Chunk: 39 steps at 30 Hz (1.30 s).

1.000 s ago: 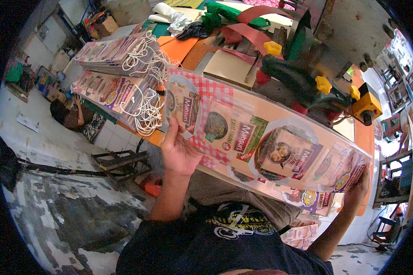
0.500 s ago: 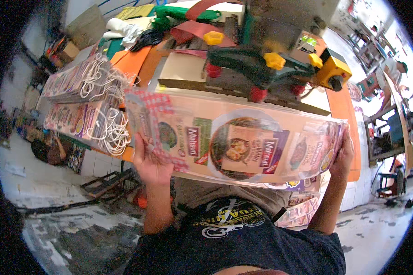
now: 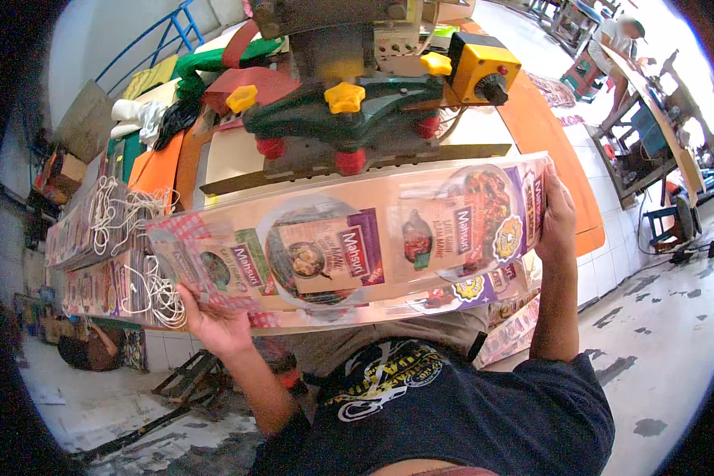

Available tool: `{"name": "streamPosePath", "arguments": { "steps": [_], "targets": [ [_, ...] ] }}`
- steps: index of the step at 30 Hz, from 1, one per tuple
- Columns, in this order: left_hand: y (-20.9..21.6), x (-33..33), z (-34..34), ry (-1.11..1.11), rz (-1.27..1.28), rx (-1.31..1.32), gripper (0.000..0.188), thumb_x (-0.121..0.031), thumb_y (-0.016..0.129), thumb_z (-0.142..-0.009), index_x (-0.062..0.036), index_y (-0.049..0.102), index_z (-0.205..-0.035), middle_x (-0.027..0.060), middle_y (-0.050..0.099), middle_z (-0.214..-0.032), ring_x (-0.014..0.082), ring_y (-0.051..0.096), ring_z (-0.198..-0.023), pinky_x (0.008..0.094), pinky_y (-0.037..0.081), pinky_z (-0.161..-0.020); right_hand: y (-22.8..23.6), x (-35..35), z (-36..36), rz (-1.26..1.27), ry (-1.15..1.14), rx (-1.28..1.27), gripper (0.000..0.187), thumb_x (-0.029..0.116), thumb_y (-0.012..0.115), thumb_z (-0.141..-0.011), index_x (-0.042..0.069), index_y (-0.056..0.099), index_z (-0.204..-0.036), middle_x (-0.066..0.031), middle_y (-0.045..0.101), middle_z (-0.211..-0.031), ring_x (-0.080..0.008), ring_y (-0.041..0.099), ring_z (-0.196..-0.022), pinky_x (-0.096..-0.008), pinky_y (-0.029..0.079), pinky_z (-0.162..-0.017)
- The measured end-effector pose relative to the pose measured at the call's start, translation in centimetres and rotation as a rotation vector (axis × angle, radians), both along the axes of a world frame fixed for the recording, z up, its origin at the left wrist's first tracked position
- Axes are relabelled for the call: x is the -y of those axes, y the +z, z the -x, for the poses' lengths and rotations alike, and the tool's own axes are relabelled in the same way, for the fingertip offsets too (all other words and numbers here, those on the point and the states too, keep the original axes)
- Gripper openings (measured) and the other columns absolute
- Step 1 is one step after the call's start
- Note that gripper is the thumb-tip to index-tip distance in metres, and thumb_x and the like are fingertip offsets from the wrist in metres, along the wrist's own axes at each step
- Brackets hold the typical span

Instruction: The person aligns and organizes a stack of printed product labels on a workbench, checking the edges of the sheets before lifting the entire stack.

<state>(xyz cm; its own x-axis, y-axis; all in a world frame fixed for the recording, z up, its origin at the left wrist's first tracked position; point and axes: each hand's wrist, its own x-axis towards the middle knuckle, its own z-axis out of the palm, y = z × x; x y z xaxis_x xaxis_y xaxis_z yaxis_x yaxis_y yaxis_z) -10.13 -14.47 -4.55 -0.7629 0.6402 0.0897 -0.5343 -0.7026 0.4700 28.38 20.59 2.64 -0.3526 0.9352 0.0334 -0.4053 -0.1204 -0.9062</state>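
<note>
A long glossy printed plastic sheet (image 3: 389, 293), with pictures of food dishes and packets, stretches between my hands in front of the machine. My left hand (image 3: 218, 321) holds its lower left corner, thumb showing at the edge and fingers mostly hidden by the sheet. At the right end, my right hand (image 3: 557, 210) is closed round the short edge. The sheet slants up to the right, its upper edge close to the bed of a pressing machine (image 3: 345, 119) that has a dark green arm, yellow star knobs and red feet.
Stacks of printed sheets with white cords (image 3: 155, 293) lie at the left of the orange table (image 3: 567, 190). A yellow control box (image 3: 485, 67) stands right of the machine. Green and red cloth (image 3: 230, 59) lies behind. A person (image 3: 615, 47) sits at another bench, far right.
My view has turned, so the machine and stacks appear further left. The sheet has shifted left and tilted, its right end now higher; more of its right part shows. Both hands still hold it.
</note>
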Motion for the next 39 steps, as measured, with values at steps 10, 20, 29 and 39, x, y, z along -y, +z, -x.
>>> {"name": "streamPosePath", "arguments": {
  "steps": [10,20,29,39],
  "targets": [
    [-0.4,2.5,1.8,-0.067,-0.018,-0.165,0.038,-0.037,0.058,-0.104,-0.013,0.062,-0.134,0.009,0.067,-0.132,0.0246,0.065,-0.118,0.0468,0.051,-0.102,0.3,0.5,-0.7,-0.044,-0.013,0.139,0.041,0.034,0.048,-0.11,-0.002,0.061,-0.123,-0.0098,0.073,-0.105,-0.0122,0.072,-0.086,-0.0257,0.059,-0.075],
    [-0.8,9.4,4.0,0.392,0.742,-0.322,0.035,-0.023,0.061,-0.102,0.0006,0.061,-0.127,0.0117,0.067,-0.121,0.0206,0.065,-0.107,0.038,0.054,-0.091,-0.3,2.3,-4.0,0.078,0.092,0.26,0.037,0.026,0.056,-0.106,-0.004,0.061,-0.127,-0.0098,0.072,-0.11,-0.0127,0.07,-0.095,-0.0266,0.056,-0.083],
    [4.4,5.5,2.7,0.331,1.24,-1.025,0.041,-0.026,0.062,-0.101,0.0093,0.067,-0.121,0.0165,0.046,-0.151,0.0225,0.048,-0.133,0.0365,0.036,-0.11,-0.8,2.6,-4.9,-0.199,0.122,0.741,0.032,0.029,0.065,-0.102,-0.002,0.068,-0.111,-0.0074,0.072,-0.102,-0.0111,0.065,-0.087,-0.0263,0.051,-0.08],
    [4.6,5.0,1.6,0.163,1.437,-0.804,0.044,-0.035,0.066,-0.1,0.0045,0.068,-0.12,-0.0001,0.063,-0.091,0.0095,0.049,-0.08,0.0292,0.042,-0.076,-0.3,4.1,-5.8,-0.206,0.135,1.025,0.037,0.031,0.064,-0.102,-0.001,0.062,-0.121,-0.0133,0.071,-0.103,-0.0161,0.066,-0.093,-0.0371,0.054,-0.082]
  ]
}}
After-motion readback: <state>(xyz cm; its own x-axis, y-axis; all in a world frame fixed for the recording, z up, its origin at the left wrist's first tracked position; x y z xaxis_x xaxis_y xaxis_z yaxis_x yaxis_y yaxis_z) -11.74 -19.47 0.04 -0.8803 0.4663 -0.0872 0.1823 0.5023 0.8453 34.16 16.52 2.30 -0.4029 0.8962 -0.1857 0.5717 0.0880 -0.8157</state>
